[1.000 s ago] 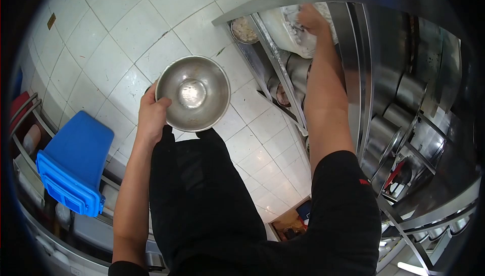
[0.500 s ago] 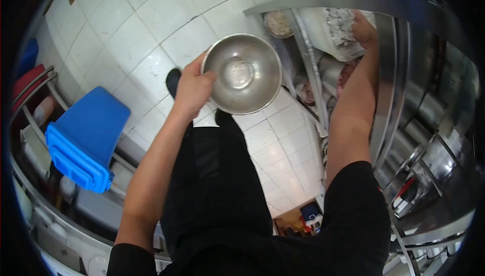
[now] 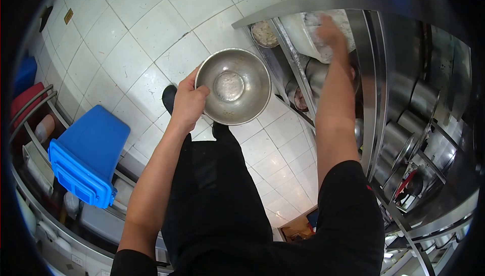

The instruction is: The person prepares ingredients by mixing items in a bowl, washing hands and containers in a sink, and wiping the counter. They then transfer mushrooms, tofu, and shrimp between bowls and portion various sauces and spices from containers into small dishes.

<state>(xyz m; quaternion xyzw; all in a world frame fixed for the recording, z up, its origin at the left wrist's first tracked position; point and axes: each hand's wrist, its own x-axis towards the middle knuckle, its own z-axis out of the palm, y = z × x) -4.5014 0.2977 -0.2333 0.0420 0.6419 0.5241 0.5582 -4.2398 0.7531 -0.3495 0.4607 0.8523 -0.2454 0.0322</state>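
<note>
Right, we've got the metal bowl (image 3: pixel 256 91) at our left hand (image 3: pixel 188 108): fingers closed on the near side of the rim, thumb just over the lip, the rest mostly hidden outside the wall. Bowl sits just beyond those fingers, mouth up toward us, over the tiled floor (image 3: pixel 151 48). Side grip looks chosen to leave the opening unobstructed; one hand seems enough to carry the weight.

Our right hand (image 3: pixel 331 34) is well apart from it, reaching into the white container (image 3: pixel 297 33) inside the metal frame (image 3: pixel 292 48). Fingers are over or in pale, loose-looking contents; motion blur, so we can't tell whether they're spread, narrow or gripping anything. Arm passes over the frame, likely because that's the direct way in from above.

Bowl contents: pale patch at the base, could be residue or glare, plus small brownish specks on the lower wall. Beside the white container, on the left-finger side, a round container (image 3: pixel 264 34) holds pale pieces. Nearer us than the right fingers: metal pots (image 3: pixel 317 76) and a vessel with reddish stuff (image 3: pixel 300 100), contents unclear. Blue bin (image 3: pixel 96 139) stands well left of our left fingers, insides not visible.
</note>
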